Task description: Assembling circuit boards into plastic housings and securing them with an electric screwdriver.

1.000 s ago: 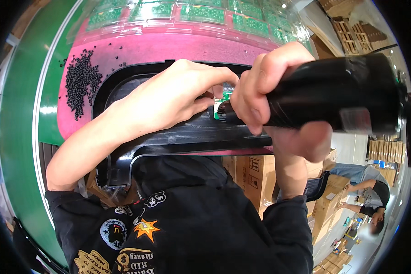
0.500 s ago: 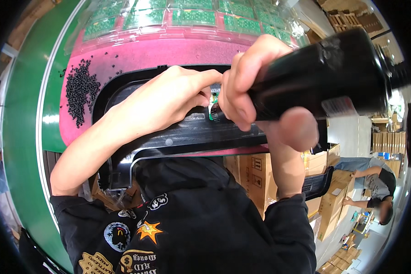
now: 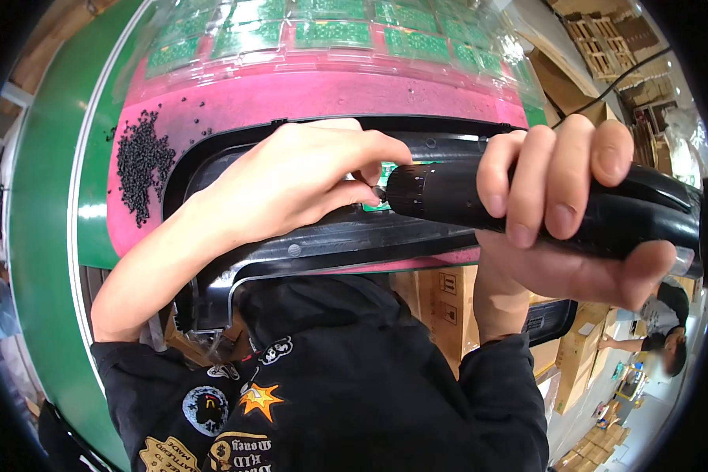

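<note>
Gripping black driver (right hand)

The power tool looks of smooth black plastic, glossy along its handle, the housing of shiny moulded plastic, the pink mat matt, the trays glossy clear plastic, the boxes dull cardboard, the pallets bare wood, the shirt matt cloth.
</note>
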